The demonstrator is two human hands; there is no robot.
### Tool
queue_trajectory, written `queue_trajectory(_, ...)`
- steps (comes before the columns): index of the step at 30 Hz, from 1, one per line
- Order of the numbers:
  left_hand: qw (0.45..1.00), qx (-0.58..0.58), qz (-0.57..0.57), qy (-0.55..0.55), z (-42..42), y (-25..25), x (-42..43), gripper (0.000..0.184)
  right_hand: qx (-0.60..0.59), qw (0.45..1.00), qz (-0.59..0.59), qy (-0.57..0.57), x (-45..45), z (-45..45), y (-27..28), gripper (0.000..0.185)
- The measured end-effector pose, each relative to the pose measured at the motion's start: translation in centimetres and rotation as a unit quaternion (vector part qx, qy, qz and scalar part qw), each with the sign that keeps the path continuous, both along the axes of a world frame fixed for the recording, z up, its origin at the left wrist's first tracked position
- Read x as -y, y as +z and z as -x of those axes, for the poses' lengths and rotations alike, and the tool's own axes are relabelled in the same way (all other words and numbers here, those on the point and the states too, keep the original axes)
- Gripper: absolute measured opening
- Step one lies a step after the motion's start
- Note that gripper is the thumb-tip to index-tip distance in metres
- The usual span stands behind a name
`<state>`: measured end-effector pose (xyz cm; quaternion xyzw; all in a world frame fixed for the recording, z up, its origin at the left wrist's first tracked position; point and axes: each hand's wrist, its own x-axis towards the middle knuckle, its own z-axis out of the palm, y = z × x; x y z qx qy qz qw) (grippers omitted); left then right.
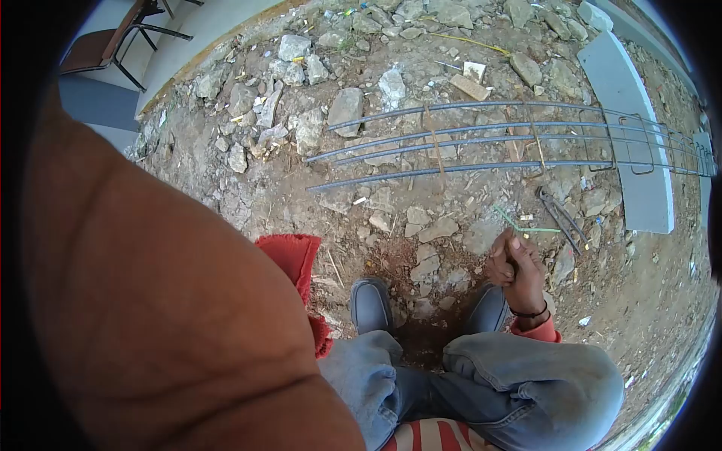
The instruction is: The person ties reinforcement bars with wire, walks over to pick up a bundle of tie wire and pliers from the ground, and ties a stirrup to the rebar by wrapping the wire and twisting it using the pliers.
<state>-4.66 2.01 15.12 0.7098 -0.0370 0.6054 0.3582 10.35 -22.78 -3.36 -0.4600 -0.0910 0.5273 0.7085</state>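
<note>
My left hand (pixel 180 301) is raised very close to the camera and fills the lower left; its fingers do not show. A red sleeve edge (pixel 293 263) appears beside it. Low over the ground, in front of my knees, my right hand (pixel 519 267) has its fingers curled and pressed together. Whether anything is inside them is hidden. A thin green strip (pixel 538 230) is just past its fingertips; I cannot tell if they touch. Metal pincers (pixel 560 218) lie on the soil to the right of that strip, handles apart.
Ahead lies a cage of steel bars (pixel 466 137) with wire stirrups, its right part over a grey board (pixel 632 135). Stones (pixel 346 111) and rubble cover the ground. A brown chair (pixel 101 49) stands at upper left. My shoes (pixel 371 304) are on the dirt.
</note>
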Motion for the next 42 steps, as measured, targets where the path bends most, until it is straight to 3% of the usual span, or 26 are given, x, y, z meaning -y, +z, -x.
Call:
queue_trajectory(2,1.000,0.010,0.000,0.009,-0.3,-0.5,-1.1,0.032,0.033,0.999,0.013,-0.018,-0.3,0.0,0.5,0.030)
queue_trajectory(7,0.999,0.046,0.001,0.026,-0.3,-0.7,-2.4,0.032,0.315,0.945,0.091,0.007,-4.1,-1.9,1.2,0.004)
queue_trajectory(8,0.999,0.039,0.005,0.032,0.1,-0.9,-2.1,0.032,0.344,0.936,0.075,0.003,-4.9,-2.0,1.1,0.012)
queue_trajectory(9,0.999,0.026,0.012,0.039,0.4,-1.0,-1.5,0.032,0.329,0.940,0.093,0.017,-5.3,-1.8,1.3,0.012)
queue_trajectory(11,0.999,0.016,0.013,0.038,0.6,-0.9,-0.4,0.032,0.438,0.892,0.109,0.020,-6.8,-1.9,1.5,0.012)
queue_trajectory(15,0.999,0.020,0.014,0.047,-0.3,-1.2,-0.6,0.031,0.502,0.853,0.135,0.051,-8.2,-1.7,-0.5,0.016)
queue_trajectory(18,0.998,0.023,0.010,0.051,-0.7,-1.2,-1.0,0.031,0.558,0.814,0.164,0.013,-9.7,-1.1,-0.8,0.015)
queue_trajectory(26,0.996,0.021,-0.007,0.082,-1.8,-1.1,-2.7,0.031,0.528,0.833,0.165,-0.018,-11.4,-0.3,-1.2,0.011)
queue_trajectory(29,0.983,0.080,-0.053,0.158,-0.4,-2.3,-2.4,0.030,0.532,0.826,0.179,-0.058,-11.5,-1.1,-1.8,0.013)
queue_trajectory(30,0.984,0.030,-0.044,0.169,-0.5,-4.1,-2.0,0.030,0.540,0.820,0.181,-0.057,-11.6,-1.2,-1.9,0.014)
queue_trajectory(31,0.982,-0.095,0.000,0.160,-1.1,-6.6,-1.6,0.030,0.549,0.813,0.184,-0.056,-11.7,-1.1,-1.9,0.015)
queue_trajectory(32,0.961,-0.238,0.050,0.132,-1.4,-8.9,-1.0,0.019,0.552,0.811,0.188,-0.051,-11.7,-1.1,-1.9,0.016)
queue_trajectory(35,0.904,-0.406,0.064,0.118,-3.2,-16.0,1.0,0.018,0.517,0.837,0.170,-0.060,-11.0,-0.5,-0.6,0.019)
queue_trajectory(37,0.897,-0.419,0.041,0.135,-3.8,-18.2,1.6,0.023,0.486,0.858,0.159,-0.051,-9.4,0.2,-0.6,0.022)
queue_trajectory(39,0.891,-0.426,0.013,0.155,-4.5,-19.0,1.6,0.027,0.245,0.964,0.073,-0.072,-7.8,0.9,0.0,0.029)
queue_trajectory(42,0.884,-0.433,0.013,0.176,-5.2,-18.9,1.8,0.028,0.224,0.969,0.079,-0.071,-5.8,1.8,0.0,0.033)
